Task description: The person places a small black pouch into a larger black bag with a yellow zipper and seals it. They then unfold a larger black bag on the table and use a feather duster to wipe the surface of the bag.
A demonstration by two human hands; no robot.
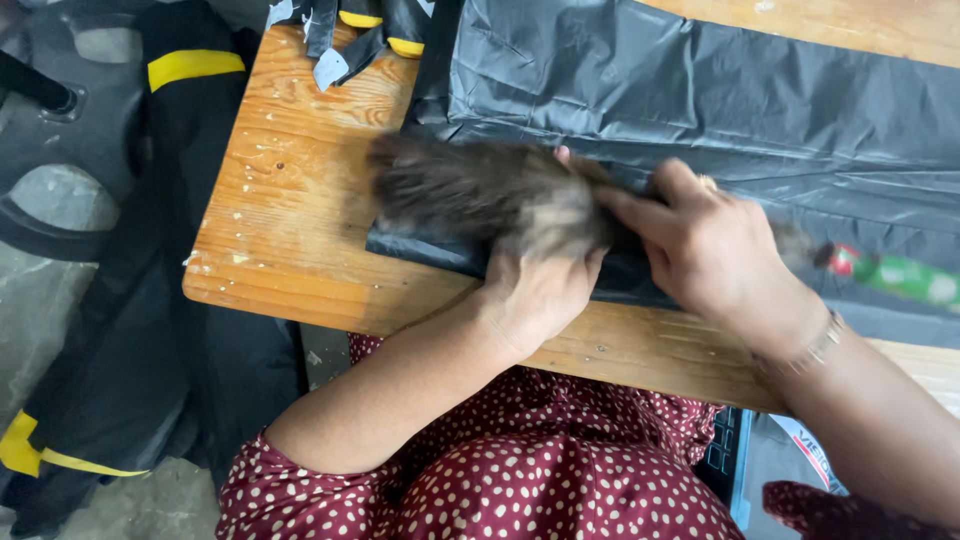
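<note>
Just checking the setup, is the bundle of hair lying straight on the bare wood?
No, the hair bundle lies on black plastic sheeting spread over the wooden table.

Small workshop suggested: worn wooden bench (300,270), black plastic sheet (700,90) spread beyond fingers, black-yellow bags (150,300) heaped left of fingers on concrete floor (60,290).

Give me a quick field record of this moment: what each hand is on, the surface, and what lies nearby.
left hand: grips a bundle of brown hair, blurred
right hand: presses on the same bundle from the other side; ring and bracelet visible
surface: black plastic sheet over a wooden table
nearby: green and red object at right, blurred, kind unclear
table's far edge: black strips with yellow tips
floor at left: black and yellow fabric
</note>
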